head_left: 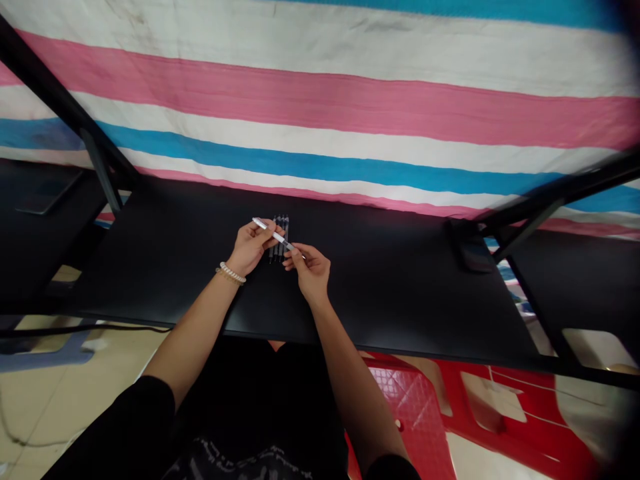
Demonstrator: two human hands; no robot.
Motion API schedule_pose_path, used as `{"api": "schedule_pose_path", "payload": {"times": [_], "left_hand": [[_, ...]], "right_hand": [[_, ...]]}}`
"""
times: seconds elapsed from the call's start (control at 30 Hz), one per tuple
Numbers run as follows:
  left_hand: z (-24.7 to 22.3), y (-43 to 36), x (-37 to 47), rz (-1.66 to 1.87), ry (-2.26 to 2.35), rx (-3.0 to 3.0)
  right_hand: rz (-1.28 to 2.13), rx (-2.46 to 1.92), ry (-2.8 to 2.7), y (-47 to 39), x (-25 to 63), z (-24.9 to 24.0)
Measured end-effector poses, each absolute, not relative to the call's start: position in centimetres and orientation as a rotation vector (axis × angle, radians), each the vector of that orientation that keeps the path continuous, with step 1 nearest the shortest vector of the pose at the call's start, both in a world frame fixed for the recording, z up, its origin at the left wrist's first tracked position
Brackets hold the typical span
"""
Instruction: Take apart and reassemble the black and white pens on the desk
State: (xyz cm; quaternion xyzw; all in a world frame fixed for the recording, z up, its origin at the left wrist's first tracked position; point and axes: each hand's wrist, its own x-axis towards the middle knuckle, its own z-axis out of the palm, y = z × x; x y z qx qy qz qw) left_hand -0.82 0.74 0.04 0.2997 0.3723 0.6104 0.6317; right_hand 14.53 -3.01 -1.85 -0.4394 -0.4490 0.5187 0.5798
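Observation:
A white pen (263, 225) slants between my two hands above the black table (390, 280), its upper end toward the left. My left hand (252, 245), with a beaded bracelet at the wrist, is closed on the pen's upper part. The thumb and fingers of my right hand (311, 270) pinch its lower end, which the fingertips partly cover. Just behind and below the held pen, several similar pens (279, 252) lie side by side on the table, partly hidden by my hands.
A striped cloth (350, 107) hangs behind the table. Black metal frame bars (65, 93) rise at both sides. A dark flat object (470, 247) lies at the table's right end. Red plastic stools (405, 407) stand below the front edge, and a black cable (85, 329) runs at the left.

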Motion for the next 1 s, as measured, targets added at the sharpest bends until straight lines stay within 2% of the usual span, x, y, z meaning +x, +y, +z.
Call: {"api": "schedule_pose_path", "payload": {"times": [0.57,0.73,1.0], "left_hand": [[0.4,0.5,-0.5,1.353,0.862,0.725],[0.5,0.4,-0.5,1.335,0.846,0.727],[0.3,0.7,-0.7,1.412,0.852,0.645]], "right_hand": [[1.176,-1.038,-1.02,-3.3,14.4,-1.7],[1.275,-1.087,-1.025,-3.3,14.4,-2.0],[1.065,-1.082,-1.108,-3.0,14.6,-2.6]]}}
